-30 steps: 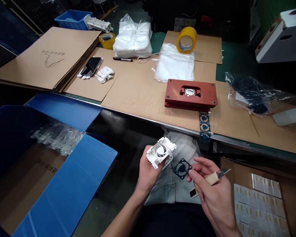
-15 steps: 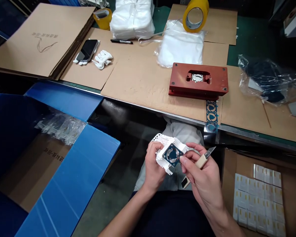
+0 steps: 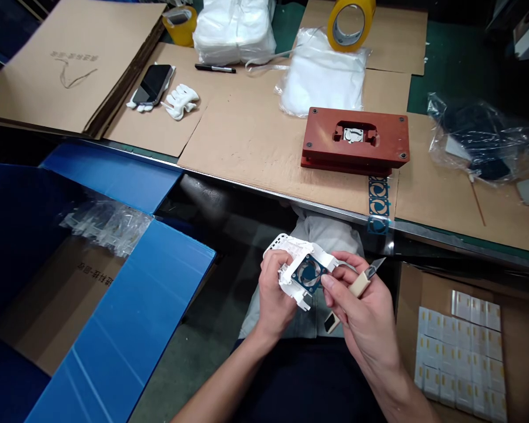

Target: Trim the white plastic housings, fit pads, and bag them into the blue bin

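Above my lap, my left hand (image 3: 275, 291) is closed around a white plastic housing (image 3: 296, 249). On the housing's near face sits a square dark-blue piece (image 3: 309, 274) with a round fan-shaped cutout. My right hand (image 3: 364, 308) is closed on a beige utility knife (image 3: 359, 285), its blade out and pointing up to the right. The right thumb and fingertips also touch the right corner of the blue piece and the housing's edge. Whether the blue piece is fully flat against the housing I cannot tell.
A red fixture block (image 3: 357, 141) stands on the cardboard-covered bench, with a strip of blue fan-shaped pieces (image 3: 378, 202) hanging over the edge. Lower right, a carton (image 3: 423, 285) holds several white parts. A blue bin (image 3: 127, 317) is at left. Yellow tape (image 3: 351, 24) lies behind.
Both hands hold almost the same pose on the housing and the knife. The view has shifted slightly; nothing has visibly been taken or let go.
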Available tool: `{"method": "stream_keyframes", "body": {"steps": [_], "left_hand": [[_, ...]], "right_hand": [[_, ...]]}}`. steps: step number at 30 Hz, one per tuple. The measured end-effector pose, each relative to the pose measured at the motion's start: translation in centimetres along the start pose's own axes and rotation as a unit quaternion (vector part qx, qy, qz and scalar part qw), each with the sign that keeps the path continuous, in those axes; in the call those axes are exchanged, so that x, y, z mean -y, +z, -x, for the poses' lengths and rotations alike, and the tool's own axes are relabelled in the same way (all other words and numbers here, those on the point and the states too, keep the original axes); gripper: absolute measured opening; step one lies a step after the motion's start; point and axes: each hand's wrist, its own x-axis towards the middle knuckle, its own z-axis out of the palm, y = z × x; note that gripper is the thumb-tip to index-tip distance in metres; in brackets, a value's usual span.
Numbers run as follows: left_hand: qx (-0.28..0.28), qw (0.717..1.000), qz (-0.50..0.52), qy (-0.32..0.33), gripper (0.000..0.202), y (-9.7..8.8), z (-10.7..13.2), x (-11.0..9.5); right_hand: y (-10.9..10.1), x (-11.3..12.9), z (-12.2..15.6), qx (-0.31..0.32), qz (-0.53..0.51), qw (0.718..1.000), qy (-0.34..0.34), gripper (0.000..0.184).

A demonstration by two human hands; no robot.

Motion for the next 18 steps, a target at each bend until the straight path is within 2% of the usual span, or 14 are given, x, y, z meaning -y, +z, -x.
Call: {"method": "stream_keyframes", "body": {"steps": [11, 18], "left_hand": [[0.002, 1.0, -0.01, 0.019, 0.019, 0.18, -0.01, -0.13], [-0.003, 1.0, -0.004, 0.001, 0.02, 0.23, 0.07, -0.17]], "right_hand": [[-0.4, 0.06, -0.04, -0.009, 0.035, 0.999, -0.016, 0.041], [-0.54, 0.03, -0.03, -0.007, 0.038, 0.999, -0.015, 0.04]]}}
